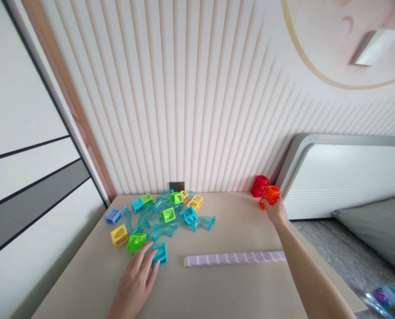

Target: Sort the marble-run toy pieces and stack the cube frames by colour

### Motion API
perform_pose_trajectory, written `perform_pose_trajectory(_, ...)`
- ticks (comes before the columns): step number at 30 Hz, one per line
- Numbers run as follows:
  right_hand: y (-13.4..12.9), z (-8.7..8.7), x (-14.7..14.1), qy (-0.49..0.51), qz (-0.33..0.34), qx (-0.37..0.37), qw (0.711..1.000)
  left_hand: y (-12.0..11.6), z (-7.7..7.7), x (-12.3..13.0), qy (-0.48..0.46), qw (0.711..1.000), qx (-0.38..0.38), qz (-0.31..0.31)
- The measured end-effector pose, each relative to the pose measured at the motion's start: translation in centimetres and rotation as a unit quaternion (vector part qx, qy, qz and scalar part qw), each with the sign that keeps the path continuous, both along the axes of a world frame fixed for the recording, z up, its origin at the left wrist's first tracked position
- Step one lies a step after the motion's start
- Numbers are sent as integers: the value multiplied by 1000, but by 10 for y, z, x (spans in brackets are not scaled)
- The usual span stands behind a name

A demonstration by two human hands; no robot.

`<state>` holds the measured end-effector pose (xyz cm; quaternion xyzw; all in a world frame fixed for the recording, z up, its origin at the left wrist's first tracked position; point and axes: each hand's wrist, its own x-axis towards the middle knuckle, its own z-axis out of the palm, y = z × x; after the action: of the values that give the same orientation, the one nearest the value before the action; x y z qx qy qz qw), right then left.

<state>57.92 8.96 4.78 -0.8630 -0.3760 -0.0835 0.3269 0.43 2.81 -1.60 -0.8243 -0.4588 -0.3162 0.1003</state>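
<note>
At the table's far right, my right hand (277, 212) grips an orange hollow toy block (271, 195) by its near side. Just behind it, against the wall, stand red blocks (259, 186). My left hand (138, 271) is low over the near left, fingers apart. Its fingertips reach the left edge of a blue block (160, 254); whether they press on it I cannot tell. A green piece with a rounded cup (137, 242) lies just beyond those fingers. To its left is a yellow block (119, 236).
Clear teal curved track pieces (164, 229) lie heaped among several green, blue and yellow blocks. A long lilac striped strip (234, 258) crosses the near middle of the table (197, 290). Ribbed wall panels rise behind; a white headboard (360, 177) borders the right.
</note>
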Motion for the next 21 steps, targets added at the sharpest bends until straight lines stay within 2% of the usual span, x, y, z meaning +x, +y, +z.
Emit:
perform_pose_trajectory(4,1,4,-22,-23,33,-1,999,-3,10,0,-10,1000,12,4)
perform_pose_trajectory(7,-1,21,-60,-79,126,27,989,-7,24,4,-28,999,22,-13)
perform_pose_trajectory(8,-3,29,-78,-127,186,59,972,-8,29,7,-33,999,23,-22)
perform_pose_trajectory(10,-10,48,-120,-228,339,102,907,-12,39,16,-47,998,21,-35)
perform_pose_trajectory(13,-27,73,-190,-329,536,89,772,-17,52,34,-66,997,12,-44)
perform_pose_trajectory(14,-33,79,-212,-343,587,87,728,-19,55,39,-71,996,9,-47)
perform_pose_trajectory(16,-46,85,-250,-333,654,126,667,-21,60,46,-84,995,-4,-62)
perform_pose_trajectory(18,-56,85,-278,-312,698,127,631,-23,65,46,-112,990,-14,-87)
perform_pose_trajectory(21,-62,84,-301,-289,710,123,630,-25,73,35,-156,981,-31,-111)
